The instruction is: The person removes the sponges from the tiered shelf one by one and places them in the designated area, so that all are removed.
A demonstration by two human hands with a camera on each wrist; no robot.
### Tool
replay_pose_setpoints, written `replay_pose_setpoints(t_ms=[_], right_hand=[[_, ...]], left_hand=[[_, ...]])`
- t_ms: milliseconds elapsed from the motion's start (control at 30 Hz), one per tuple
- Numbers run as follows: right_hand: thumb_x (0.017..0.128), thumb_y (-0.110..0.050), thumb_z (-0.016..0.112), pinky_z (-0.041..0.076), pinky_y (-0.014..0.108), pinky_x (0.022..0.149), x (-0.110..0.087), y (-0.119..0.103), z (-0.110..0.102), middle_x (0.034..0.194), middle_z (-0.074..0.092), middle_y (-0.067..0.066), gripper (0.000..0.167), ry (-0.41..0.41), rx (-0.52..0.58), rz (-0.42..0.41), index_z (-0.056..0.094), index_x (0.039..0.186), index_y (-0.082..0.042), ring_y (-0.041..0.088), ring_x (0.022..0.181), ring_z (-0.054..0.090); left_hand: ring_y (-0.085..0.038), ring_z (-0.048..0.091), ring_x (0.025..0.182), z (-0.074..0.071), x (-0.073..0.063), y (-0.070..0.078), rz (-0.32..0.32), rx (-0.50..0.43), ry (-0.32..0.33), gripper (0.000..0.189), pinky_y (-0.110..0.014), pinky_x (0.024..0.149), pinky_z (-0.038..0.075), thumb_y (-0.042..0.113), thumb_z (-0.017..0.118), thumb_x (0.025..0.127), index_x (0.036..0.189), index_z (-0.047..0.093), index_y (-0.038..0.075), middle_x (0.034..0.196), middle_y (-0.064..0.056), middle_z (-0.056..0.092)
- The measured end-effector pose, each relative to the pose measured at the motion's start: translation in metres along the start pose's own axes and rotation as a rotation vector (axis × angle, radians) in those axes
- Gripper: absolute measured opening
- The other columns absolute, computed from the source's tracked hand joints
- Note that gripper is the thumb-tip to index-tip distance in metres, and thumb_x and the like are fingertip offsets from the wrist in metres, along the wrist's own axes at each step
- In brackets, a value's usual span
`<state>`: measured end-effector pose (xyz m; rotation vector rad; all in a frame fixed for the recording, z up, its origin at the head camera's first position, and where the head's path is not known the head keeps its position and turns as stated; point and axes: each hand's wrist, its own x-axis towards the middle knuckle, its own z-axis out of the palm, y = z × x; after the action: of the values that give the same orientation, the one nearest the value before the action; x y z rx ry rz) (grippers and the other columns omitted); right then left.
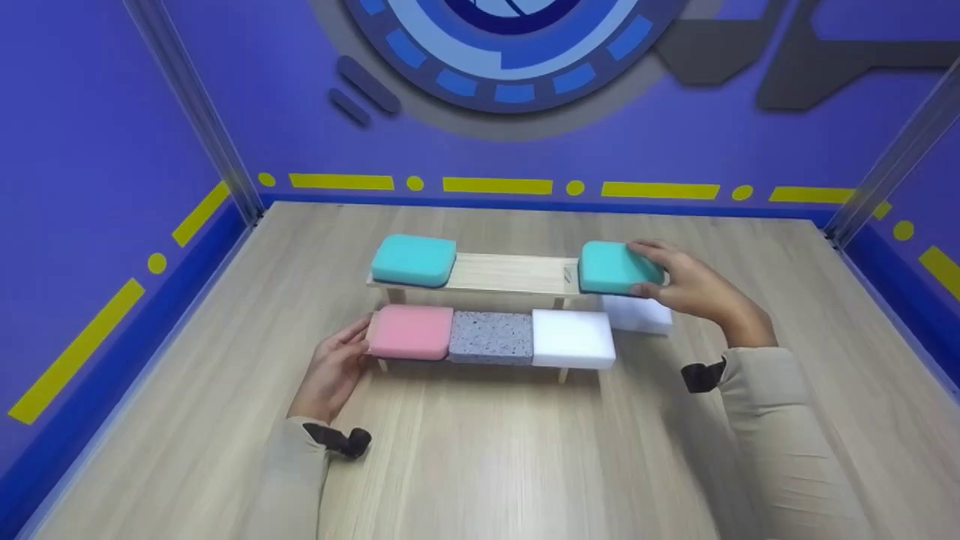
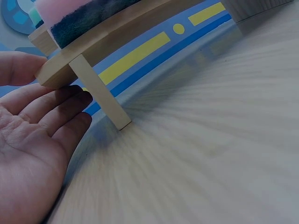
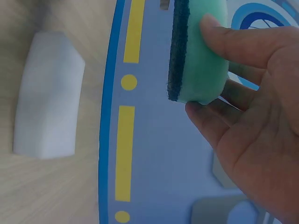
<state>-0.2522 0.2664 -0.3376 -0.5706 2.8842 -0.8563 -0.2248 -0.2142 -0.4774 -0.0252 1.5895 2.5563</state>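
My right hand [image 1: 694,281] grips a teal sponge [image 1: 611,268] with a dark scouring layer, thumb on one side and fingers round its end. That sponge is at the right end of the rear board [image 1: 510,274] of a wooden two-tier rack. Another teal sponge [image 1: 414,260] lies at the rear board's left end. On the front board [image 2: 65,70] sit a pink sponge [image 1: 412,332], a speckled grey sponge [image 1: 491,337] and a white sponge [image 1: 573,337], side by side. My left hand [image 1: 335,375] pinches the front board's left end, thumb at its edge and fingers underneath.
A loose white block [image 3: 49,95] lies on the wooden tabletop [image 1: 480,465], behind the rack's right end. Blue panels [image 1: 510,161] with yellow markings close in the back and sides. Each wrist wears a black strap mount [image 1: 703,376].
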Motion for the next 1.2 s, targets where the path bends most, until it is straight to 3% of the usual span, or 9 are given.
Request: replay_pose_setpoints(t_ms=[200, 500, 833, 1067, 1200], right_hand=[[0.093, -0.014, 0.062, 0.026, 0.061, 0.111, -0.008, 0.014, -0.004, 0.154, 0.027, 0.025, 0.064, 0.008, -0.009, 0.019, 0.032, 0.148, 0.001, 0.047, 0.139, 0.026], [0.092, -0.019, 0.063, 0.027, 0.064, 0.109, -0.017, 0.028, -0.007, 0.151, 0.028, 0.029, 0.066, 0.037, -0.028, -0.021, 0.033, 0.147, 0.003, 0.051, 0.137, 0.027], [0.093, -0.018, 0.063, 0.024, 0.066, 0.108, -0.026, 0.050, -0.010, 0.152, 0.025, 0.030, 0.067, 0.046, -0.020, 0.021, 0.030, 0.147, 0.004, 0.052, 0.138, 0.023], [0.092, -0.014, 0.063, 0.025, 0.067, 0.106, -0.033, 0.067, -0.013, 0.150, 0.026, 0.033, 0.066, 0.065, -0.017, 0.025, 0.030, 0.146, 0.007, 0.054, 0.136, 0.023], [0.092, -0.010, 0.062, 0.022, 0.067, 0.108, -0.037, 0.077, -0.010, 0.151, 0.023, 0.032, 0.066, 0.064, -0.001, 0.051, 0.029, 0.147, 0.007, 0.054, 0.137, 0.020]], left_hand=[[-0.007, 0.059, 0.112, 0.001, 0.000, 0.000, -0.007, -0.002, 0.013, 0.056, -0.021, 0.096, 0.047, -0.010, 0.041, 0.092, 0.146, 0.026, -0.010, 0.152, -0.026, 0.028], [-0.006, 0.059, 0.112, 0.001, -0.001, -0.001, 0.003, -0.006, 0.009, 0.056, -0.021, 0.099, 0.046, -0.010, 0.040, 0.092, 0.146, 0.026, -0.011, 0.153, -0.026, 0.028], [-0.007, 0.059, 0.113, 0.001, 0.001, 0.000, 0.014, -0.007, 0.007, 0.056, -0.021, 0.099, 0.046, -0.010, 0.041, 0.091, 0.145, 0.027, -0.012, 0.152, -0.027, 0.029], [-0.011, 0.060, 0.113, 0.000, 0.002, -0.001, 0.030, -0.021, 0.022, 0.054, -0.024, 0.092, 0.049, -0.011, 0.046, 0.090, 0.143, 0.032, -0.013, 0.134, -0.012, 0.054], [-0.010, 0.060, 0.113, -0.003, -0.002, -0.002, 0.034, -0.020, 0.016, 0.056, -0.023, 0.093, 0.049, -0.011, 0.046, 0.090, 0.143, 0.029, -0.014, 0.132, -0.012, 0.054]])
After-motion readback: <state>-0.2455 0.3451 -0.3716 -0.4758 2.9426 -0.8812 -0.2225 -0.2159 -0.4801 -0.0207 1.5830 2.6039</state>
